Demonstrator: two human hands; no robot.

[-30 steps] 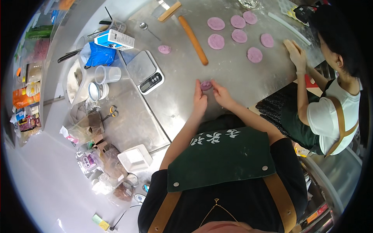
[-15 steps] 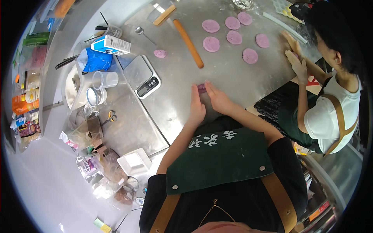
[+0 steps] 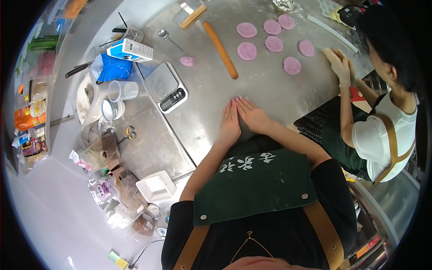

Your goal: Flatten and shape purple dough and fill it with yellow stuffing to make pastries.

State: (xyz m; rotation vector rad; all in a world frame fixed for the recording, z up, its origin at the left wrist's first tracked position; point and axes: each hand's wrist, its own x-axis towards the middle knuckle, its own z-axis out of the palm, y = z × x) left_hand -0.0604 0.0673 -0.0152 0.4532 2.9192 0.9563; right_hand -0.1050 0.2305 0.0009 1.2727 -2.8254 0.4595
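Observation:
A small piece of purple dough point(image 3: 235, 97) lies on the steel table, mostly hidden under my fingertips. My left hand point(image 3: 230, 120) rests on it from the left, fingers stretched out and flat. From the right, my right hand point(image 3: 253, 116) lies with straight fingers over the same piece, its fingertips meeting the left ones. Beyond them is a wooden rolling pin point(image 3: 220, 49). Several flat purple dough rounds point(image 3: 246, 51) are spread toward the far right, and a smaller dough piece point(image 3: 187, 60) sits left of the pin.
A digital scale point(image 3: 173, 100) stands to the left, near a clear plastic cup point(image 3: 123, 91), a blue and white carton point(image 3: 130, 50) and scissors point(image 3: 129, 134). At the right a co-worker's hands point(image 3: 341, 67) are held together above the table edge. A white rod point(image 3: 332, 33) lies beyond them.
My hands have come together and now cover most of the dough that showed between them. The co-worker's hands have shifted and their fingers now point away from the body.

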